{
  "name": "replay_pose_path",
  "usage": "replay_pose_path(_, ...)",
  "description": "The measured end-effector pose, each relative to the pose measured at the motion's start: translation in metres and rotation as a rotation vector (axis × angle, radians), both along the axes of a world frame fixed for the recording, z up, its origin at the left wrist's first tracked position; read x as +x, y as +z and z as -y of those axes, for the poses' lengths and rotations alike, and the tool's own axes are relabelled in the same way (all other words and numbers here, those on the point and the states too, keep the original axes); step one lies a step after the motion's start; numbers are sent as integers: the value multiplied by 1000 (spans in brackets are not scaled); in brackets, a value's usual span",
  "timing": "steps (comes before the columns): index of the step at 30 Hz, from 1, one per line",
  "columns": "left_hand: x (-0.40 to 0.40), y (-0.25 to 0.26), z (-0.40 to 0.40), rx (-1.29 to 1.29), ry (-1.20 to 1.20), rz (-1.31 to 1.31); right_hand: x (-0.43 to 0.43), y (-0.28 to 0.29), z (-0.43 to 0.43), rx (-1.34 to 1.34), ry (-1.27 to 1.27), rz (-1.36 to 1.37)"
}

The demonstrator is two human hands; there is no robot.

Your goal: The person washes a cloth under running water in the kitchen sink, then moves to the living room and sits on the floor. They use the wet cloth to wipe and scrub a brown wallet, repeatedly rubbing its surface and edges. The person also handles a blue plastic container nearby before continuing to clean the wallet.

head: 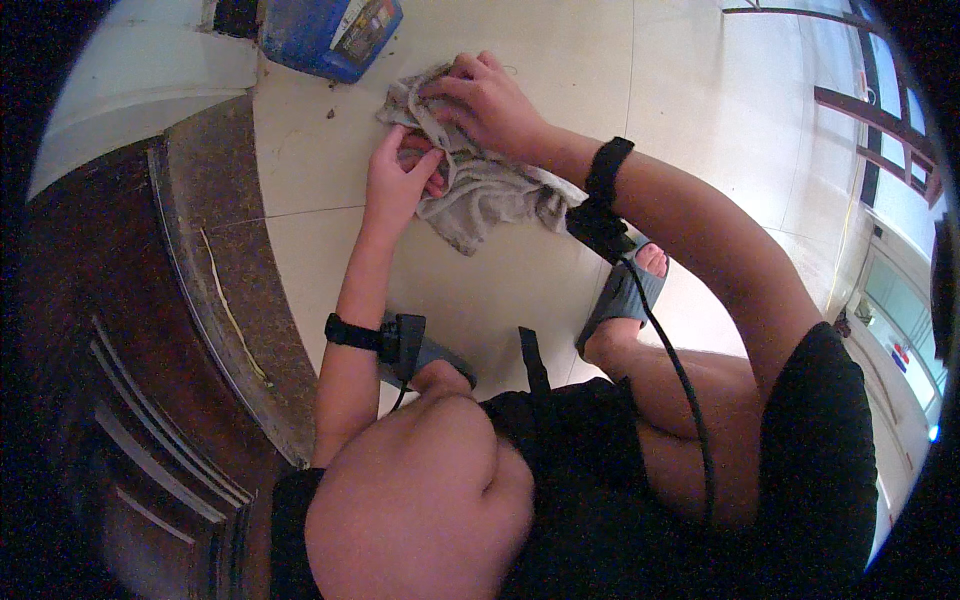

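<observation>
A crumpled grey-beige cloth (495, 195) lies on the pale tiled floor (495, 289) in front of me. My left hand (405, 169) grips the cloth's near left edge, thumb on top and fingers curled inside a fold. Over the far part, my right hand (480, 101) pinches a bunched section between thumb and fingers. Loose folds spread to the right, below the right forearm. Each wrist wears a black strap with a small black device, the left device (405, 345) and the right device (598, 229), both with a cable.
A blue plastic container (330, 37) with a label stands just beyond the cloth, at upper left. A dark wooden door (97, 300) and a brown stone threshold (232, 247) run along the left. My slippered foot (626, 289) is near the cloth. Dark wooden furniture (870, 112) stands at upper right.
</observation>
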State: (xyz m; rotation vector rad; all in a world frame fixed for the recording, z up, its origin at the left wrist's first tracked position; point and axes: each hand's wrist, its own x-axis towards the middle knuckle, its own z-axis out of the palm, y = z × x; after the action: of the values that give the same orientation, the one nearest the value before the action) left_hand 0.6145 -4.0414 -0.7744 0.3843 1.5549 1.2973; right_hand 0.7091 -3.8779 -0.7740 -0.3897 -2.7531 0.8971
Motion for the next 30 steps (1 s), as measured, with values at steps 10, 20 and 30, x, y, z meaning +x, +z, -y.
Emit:
replay_pose_path(10,1,-11,4,51,68,74,-5,-29,-38,-785,-465,-76)
replay_pose_path(20,-6,-18,11,40,93,166,14,14,-10,-108,296,25)
replay_pose_path(30,-4,-14,9,59,97,180,12,-5,-11,-26,270,-58)
